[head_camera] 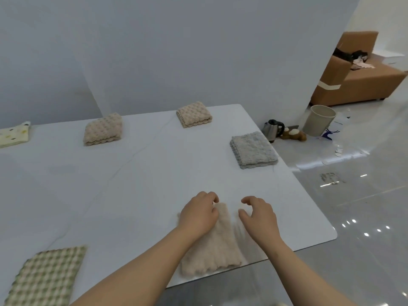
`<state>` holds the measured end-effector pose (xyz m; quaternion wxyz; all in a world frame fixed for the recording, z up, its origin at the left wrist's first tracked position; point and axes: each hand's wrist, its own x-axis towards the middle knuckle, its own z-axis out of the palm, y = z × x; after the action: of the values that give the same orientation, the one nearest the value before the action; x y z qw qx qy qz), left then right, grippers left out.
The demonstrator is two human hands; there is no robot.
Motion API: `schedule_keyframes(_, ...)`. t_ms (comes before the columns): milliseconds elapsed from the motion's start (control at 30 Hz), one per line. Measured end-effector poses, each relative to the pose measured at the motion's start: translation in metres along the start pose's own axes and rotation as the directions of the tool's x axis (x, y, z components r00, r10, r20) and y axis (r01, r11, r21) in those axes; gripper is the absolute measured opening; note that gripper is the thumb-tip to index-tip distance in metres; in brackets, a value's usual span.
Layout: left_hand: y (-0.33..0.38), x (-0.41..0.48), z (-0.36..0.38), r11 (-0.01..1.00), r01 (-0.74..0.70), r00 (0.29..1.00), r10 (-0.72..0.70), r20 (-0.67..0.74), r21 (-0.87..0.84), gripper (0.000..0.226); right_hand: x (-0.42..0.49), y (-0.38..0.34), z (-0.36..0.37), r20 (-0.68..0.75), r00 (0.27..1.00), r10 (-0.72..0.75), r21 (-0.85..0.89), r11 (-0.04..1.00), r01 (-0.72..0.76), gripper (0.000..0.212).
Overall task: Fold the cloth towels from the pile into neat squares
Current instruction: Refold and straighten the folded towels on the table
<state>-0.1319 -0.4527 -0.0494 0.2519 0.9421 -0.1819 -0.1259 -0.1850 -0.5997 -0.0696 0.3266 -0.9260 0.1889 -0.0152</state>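
**Beige towel at the table's near edge, both hands over it**

Beige towel (212,250) lies on the white table (154,184), against the near edge and towards the near right corner, its scalloped hem reaching that edge. The left hand (198,215) rests on its far end, with fingers and thumb curled to pinch the far corner. The right hand (258,217) hovers just right of the towel, fingers loosely curled and holding nothing; the cloth under it is blurred.

The tabletop is glossy with faint grey veins and rounded corners. A grey folded towel (254,150) sits at the right edge, and two folded beige towels (103,129) (194,114) sit along the far edge. A spotted pale cloth (14,134) lies at the far left and a green checked cloth (48,277) at the near left.

Plain pale walls (154,51) stand behind. On the shiny grey floor (353,217) are a kettle (272,129), a plush toy (293,134) and a beige bin (319,122), with a blue deer print (330,132) beside it. A brown sofa (362,80) stands beyond.
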Motion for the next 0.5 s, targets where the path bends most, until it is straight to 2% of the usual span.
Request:
schedule_keyframes(233, 0.089, 0.072, 0.060, 0.993, -0.035, 0.999, 0.035, -0.002, 0.117, 0.032, 0.070, 0.091, -0.068, 0.048, 0.993, -0.109, -0.186, 0.976, 0.116, 0.037)
schedule_keyframes(500, 0.206, 0.136, 0.123, 0.980, 0.178, 0.983, -0.173, -0.066, 0.087, 0.033, 0.151, 0.191, -0.162, 0.243, 0.942, -0.231, -0.281, 0.913, 0.297, 0.038)
